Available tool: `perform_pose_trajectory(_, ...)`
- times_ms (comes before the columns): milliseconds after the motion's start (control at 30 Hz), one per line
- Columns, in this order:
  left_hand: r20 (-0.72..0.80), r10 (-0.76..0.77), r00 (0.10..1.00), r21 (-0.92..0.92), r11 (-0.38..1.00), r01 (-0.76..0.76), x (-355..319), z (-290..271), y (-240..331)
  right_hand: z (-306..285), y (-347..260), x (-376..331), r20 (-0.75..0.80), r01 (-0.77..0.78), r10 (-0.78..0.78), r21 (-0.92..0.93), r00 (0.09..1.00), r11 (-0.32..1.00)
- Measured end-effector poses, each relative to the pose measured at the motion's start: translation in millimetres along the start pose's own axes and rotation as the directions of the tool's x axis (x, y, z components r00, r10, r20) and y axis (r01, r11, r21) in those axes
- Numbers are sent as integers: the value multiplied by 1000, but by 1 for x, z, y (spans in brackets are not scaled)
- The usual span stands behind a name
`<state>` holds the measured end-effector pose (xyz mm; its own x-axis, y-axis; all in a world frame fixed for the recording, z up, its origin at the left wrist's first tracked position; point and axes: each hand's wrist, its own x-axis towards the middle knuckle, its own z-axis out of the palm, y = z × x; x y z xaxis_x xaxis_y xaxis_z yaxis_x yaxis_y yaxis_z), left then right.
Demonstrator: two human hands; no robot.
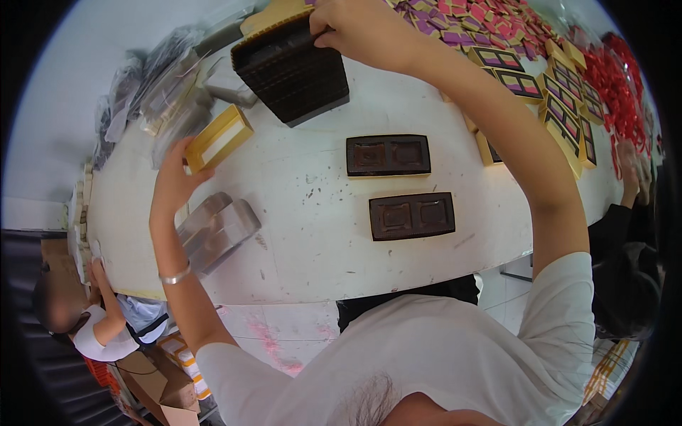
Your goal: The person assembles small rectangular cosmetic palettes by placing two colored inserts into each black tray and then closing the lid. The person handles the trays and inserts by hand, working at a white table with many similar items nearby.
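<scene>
My left hand [175, 179] grips a small gold cardboard box [226, 136] with a pale inside, tilted above the table's left part. At the far side, the fingers of my right hand [352, 30] are closed on the upper rim of a tall stack of black plastic trays [295, 78]. How many trays the fingers pinch I cannot tell. Two gold-edged boxes lie in front of me, a farther box [388, 155] and a nearer box [412, 216]. Each has a black two-compartment tray set inside.
Clear plastic covers [217, 231] lie near my left forearm, with more plastic sleeves behind. Filled boxes [561, 106] and a heap of pink and purple packets [483, 25] cover the far right, beside red ribbons [625, 92]. One person [106, 326] works at left; another's hand [629, 167] is at right.
</scene>
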<state>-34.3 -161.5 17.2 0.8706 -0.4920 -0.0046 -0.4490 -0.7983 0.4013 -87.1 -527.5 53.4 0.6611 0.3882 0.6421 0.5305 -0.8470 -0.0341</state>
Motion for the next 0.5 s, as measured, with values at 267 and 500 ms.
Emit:
perform_pose_trajectory(267,176,106,979,103,987,-126,-70,42,105,-52,-18,-8,-7,-232,307,638,952,734)
perform_pose_trajectory(500,115,324,939,-102,944,-313,-49,97,138,-78,-26,-116,644,-676,342,736,684,-33)
